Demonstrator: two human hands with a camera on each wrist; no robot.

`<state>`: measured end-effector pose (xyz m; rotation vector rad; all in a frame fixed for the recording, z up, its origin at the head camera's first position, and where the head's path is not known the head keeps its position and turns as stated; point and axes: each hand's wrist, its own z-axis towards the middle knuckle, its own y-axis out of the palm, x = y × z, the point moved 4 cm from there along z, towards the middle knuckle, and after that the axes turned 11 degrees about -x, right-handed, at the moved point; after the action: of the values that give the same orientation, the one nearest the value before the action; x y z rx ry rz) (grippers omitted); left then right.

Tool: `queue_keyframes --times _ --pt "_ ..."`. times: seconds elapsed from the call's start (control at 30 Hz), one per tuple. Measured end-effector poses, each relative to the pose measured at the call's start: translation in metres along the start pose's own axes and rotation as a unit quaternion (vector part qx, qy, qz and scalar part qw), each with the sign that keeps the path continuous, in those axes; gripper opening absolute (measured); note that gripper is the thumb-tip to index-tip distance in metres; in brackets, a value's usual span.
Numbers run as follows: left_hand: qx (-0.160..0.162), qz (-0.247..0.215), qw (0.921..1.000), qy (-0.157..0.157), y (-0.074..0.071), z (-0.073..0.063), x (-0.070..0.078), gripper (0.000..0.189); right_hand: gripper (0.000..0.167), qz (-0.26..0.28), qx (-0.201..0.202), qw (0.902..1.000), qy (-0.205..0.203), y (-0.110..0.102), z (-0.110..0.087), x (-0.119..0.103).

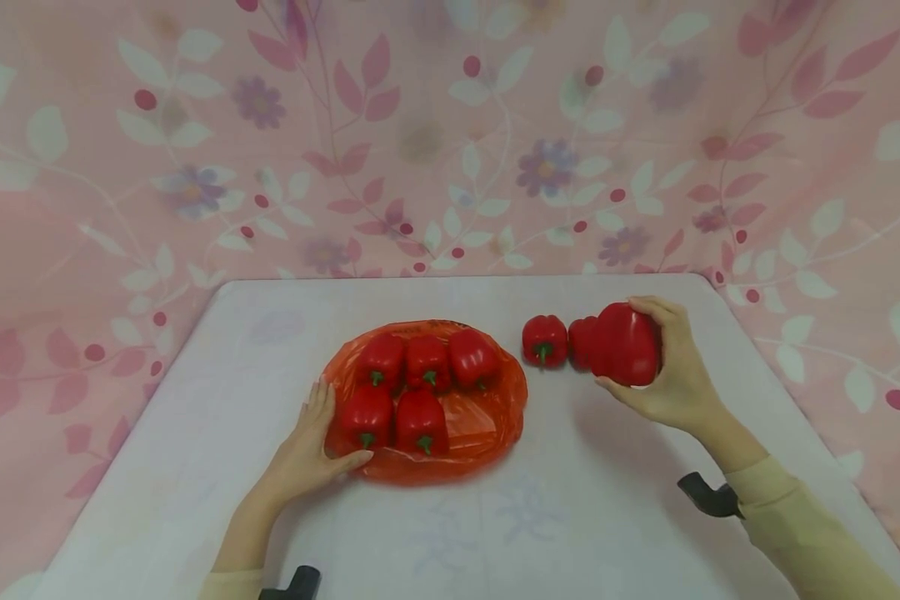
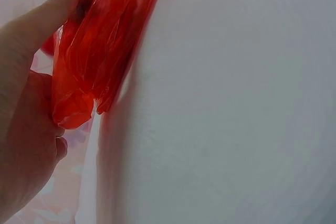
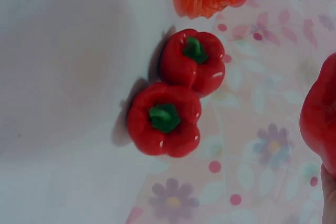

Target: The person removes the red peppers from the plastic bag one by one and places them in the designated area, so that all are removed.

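Observation:
An open orange plastic bag (image 1: pixel 472 417) lies on the table with several red bell peppers (image 1: pixel 423 421) in it, in two rows, green stems towards me. Against the bag's left edge rests my left hand (image 1: pixel 303 450), fingers extended along the side and thumb at the front rim; in the left wrist view the thumb touches the film (image 2: pixel 105 40). My right hand (image 1: pixel 678 367) grips a red bell pepper (image 1: pixel 624 343) above the table, thumb below and fingers over its top. Two more peppers stand side by side right of the bag: one (image 1: pixel 545 340) fully seen, the other (image 1: pixel 582 343) partly hidden behind the held pepper.
The white table (image 1: pixel 510 533) has its far edge against a pink floral cloth (image 1: pixel 450 167), which also hangs at both sides. Dark curved pieces (image 1: pixel 708 496) sit by both wrists.

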<state>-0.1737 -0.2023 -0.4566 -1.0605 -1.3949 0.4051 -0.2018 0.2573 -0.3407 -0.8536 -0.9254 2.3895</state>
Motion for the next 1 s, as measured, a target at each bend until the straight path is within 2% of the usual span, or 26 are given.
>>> queue_keyframes --times 0.33,0.5,0.67,0.83,1.0 --pt "-0.002 -0.003 1.0000 -0.005 -0.001 -0.001 -0.002 0.119 0.101 -0.012 0.012 0.9992 0.037 -0.008 -0.012 0.026" --pt "-0.006 -0.006 1.0000 -0.003 0.001 0.001 -0.001 0.120 0.105 -0.030 0.013 0.9970 0.070 -0.014 -0.022 0.040" --pt "-0.006 -0.005 1.0000 -0.003 0.001 0.002 -0.002 0.120 0.104 -0.059 0.000 0.9930 0.102 -0.017 -0.029 0.055" --pt "-0.006 -0.003 1.0000 -0.001 0.002 0.002 -0.002 0.120 0.103 -0.064 -0.019 0.9858 0.154 -0.018 -0.034 0.072" --pt "-0.003 -0.003 1.0000 0.003 0.002 0.002 -0.001 0.119 0.100 -0.075 -0.049 0.9785 0.186 -0.015 -0.035 0.089"
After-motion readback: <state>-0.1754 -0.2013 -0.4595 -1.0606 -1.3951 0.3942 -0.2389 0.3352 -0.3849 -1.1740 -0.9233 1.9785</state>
